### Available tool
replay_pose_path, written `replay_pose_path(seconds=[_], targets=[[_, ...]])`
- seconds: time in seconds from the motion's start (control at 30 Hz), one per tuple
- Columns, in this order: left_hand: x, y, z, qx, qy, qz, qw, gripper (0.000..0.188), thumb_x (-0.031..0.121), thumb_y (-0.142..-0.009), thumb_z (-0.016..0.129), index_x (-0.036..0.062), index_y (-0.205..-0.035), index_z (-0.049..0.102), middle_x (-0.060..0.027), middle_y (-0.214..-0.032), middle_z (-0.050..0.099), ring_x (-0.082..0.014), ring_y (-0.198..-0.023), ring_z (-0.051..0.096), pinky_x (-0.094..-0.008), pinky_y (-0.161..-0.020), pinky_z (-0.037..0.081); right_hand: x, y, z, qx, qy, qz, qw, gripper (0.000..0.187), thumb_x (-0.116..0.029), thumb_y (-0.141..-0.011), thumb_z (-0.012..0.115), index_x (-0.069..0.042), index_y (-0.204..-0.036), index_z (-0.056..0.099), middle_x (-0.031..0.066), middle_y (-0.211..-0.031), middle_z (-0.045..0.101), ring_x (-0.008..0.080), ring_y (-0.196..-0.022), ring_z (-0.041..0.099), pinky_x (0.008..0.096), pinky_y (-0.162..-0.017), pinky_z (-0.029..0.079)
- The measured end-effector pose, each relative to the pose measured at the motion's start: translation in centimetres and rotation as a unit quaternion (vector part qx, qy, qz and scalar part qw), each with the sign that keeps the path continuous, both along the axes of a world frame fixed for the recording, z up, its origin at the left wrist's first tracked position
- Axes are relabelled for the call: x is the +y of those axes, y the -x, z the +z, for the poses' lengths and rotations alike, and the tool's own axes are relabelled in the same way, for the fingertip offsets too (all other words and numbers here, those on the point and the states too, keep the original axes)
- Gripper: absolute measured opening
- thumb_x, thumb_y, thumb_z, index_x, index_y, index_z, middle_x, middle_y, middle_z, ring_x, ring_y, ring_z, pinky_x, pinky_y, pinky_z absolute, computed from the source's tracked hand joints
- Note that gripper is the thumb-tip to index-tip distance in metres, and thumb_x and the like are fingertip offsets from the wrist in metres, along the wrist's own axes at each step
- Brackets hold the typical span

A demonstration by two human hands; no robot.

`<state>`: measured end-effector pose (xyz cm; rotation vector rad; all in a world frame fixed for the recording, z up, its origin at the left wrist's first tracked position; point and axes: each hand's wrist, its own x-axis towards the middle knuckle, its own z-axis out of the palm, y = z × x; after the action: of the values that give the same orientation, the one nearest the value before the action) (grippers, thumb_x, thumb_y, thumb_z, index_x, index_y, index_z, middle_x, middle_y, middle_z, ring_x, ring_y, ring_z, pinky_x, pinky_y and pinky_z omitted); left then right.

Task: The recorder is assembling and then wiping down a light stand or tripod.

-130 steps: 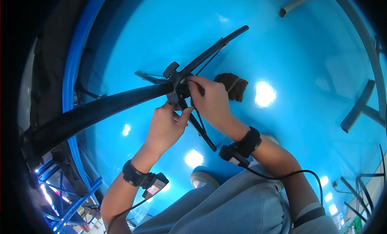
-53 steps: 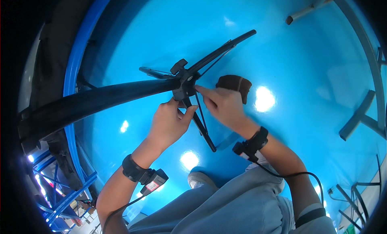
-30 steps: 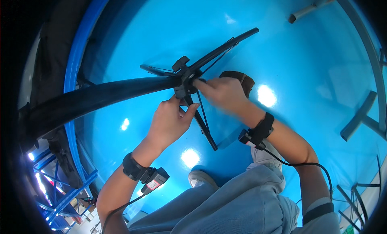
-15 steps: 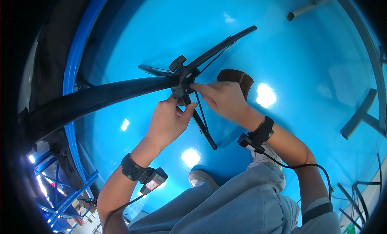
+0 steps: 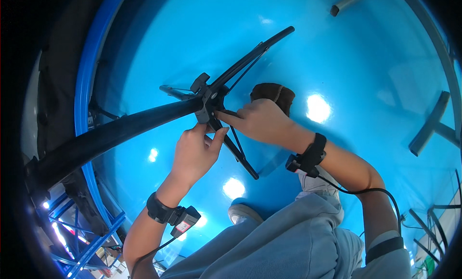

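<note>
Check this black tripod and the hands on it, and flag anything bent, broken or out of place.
Nothing stands out. Both hands, left and right, grip the black tripod at its hub; its legs look straight and whole.

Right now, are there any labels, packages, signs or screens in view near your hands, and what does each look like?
Label: a small rectangular sticker, white with a red part, on the black sensor box strapped at the left wrist, low and left of centre.
Nothing else: no package, sign or screen shows. The black box at the right wrist shows no label, and neither does the black tripod hub both hands are touching.
</note>
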<state>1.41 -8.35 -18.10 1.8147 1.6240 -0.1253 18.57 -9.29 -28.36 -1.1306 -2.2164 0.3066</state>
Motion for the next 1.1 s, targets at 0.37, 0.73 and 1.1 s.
replay_pose_path(seconds=[0.37, 0.73, 1.1], targets=[[0.1, -0.1, -0.1, -0.048, -0.007, -0.004, 0.999, 0.027, 0.022, -0.086, 0.064, -0.0054, -0.086, 0.06, -0.0164, -0.068, 0.066, -0.0267, -0.061, 0.068, -0.031, -0.056, 0.054, 1.2, 2.2, -0.5, 0.125, -0.079, -0.024, 0.989, 0.02, -0.015, -0.071, 0.065, -0.014, -0.09, 0.061, -0.0031, -0.054, 0.048, 0.0111, -0.047, 0.05, 0.0267, -0.043, 0.038], [0.1, -0.1, 0.3, -0.049, 0.006, 0.011, 0.999, 0.029, 0.023, -0.087, 0.064, -0.0057, -0.086, 0.06, -0.0147, -0.064, 0.065, -0.0232, -0.06, 0.068, -0.0292, -0.057, 0.053, 0.8, 2.9, -0.4, 0.141, -0.047, -0.057, 0.987, 0.023, -0.014, -0.069, 0.067, -0.014, -0.092, 0.063, -0.0033, -0.053, 0.05, 0.0133, -0.048, 0.052, 0.0284, -0.041, 0.038], [0.3, -0.2, 0.5, -0.06, 0.0, 0.01, 0.998, 0.029, 0.021, -0.087, 0.063, -0.0076, -0.086, 0.059, -0.0169, -0.07, 0.065, -0.0227, -0.061, 0.068, -0.0297, -0.056, 0.053, 0.6, 4.2, 1.1, 0.298, 0.132, -0.149, 0.933, 0.017, -0.016, -0.071, 0.07, -0.013, -0.082, 0.058, 0.002, -0.056, 0.057, 0.0209, -0.051, 0.058, 0.0324, -0.044, 0.042]])
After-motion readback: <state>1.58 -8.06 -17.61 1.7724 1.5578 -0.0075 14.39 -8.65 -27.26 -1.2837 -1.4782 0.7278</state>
